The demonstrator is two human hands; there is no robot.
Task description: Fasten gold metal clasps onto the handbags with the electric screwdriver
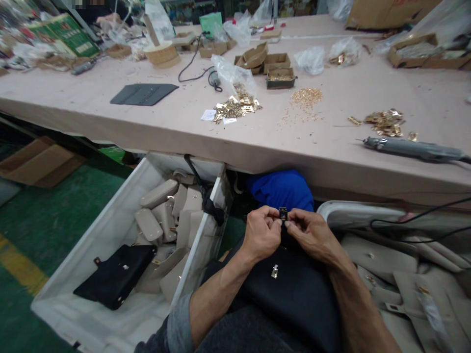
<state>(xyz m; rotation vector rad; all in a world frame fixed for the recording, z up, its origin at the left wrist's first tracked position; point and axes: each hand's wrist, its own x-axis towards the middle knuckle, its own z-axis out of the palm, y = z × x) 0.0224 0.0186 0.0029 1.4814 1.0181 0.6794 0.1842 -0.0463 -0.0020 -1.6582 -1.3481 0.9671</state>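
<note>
Left hand (262, 233): fingertips pressed onto small dark fitting (283, 213) from its left side
Right hand (311, 234): pinching the same fitting from the right
Fitting's place: at upper edge of black bag (294, 289), just below table's front edge
Black bag: lying across the lap, silver clasp (274, 271) on its face
Table (257, 142): grey power screwdriver (412, 148) near front edge, towards right; brass parts (235, 107) mid-table
White bin (110, 304): left of the lap, beige pieces inside

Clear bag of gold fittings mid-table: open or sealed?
Open. Gold fittings lie spilled from the mouth of the clear bag onto the pink table.
</note>
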